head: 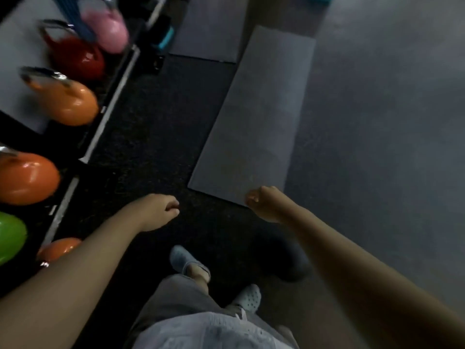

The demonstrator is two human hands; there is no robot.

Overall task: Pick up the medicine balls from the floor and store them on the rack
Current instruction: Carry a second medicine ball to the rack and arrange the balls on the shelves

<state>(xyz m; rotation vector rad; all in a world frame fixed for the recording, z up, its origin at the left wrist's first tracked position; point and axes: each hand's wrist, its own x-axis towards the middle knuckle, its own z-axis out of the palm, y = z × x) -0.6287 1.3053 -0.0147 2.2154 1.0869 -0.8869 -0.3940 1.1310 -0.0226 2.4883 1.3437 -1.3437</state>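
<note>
Medicine balls are nowhere visible; both hands, left hand [161,210] and right hand [266,202], swing clenched and empty past kettlebells [65,102] at ten o'clock, mat [254,117] edge risking a trip.

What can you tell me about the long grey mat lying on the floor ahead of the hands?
The long grey mat is a flat rectangular pad, matte and foam-like in look, lying directly on the dark speckled floor. It runs lengthwise away from the person, angled slightly to the right. Nothing rests on it. Its near right corner is hidden behind the right hand, which is held above it loosely curled and empty. A second, similar mat lies beyond its far left end. The picture is blurred, so surface texture cannot be made out.
</note>
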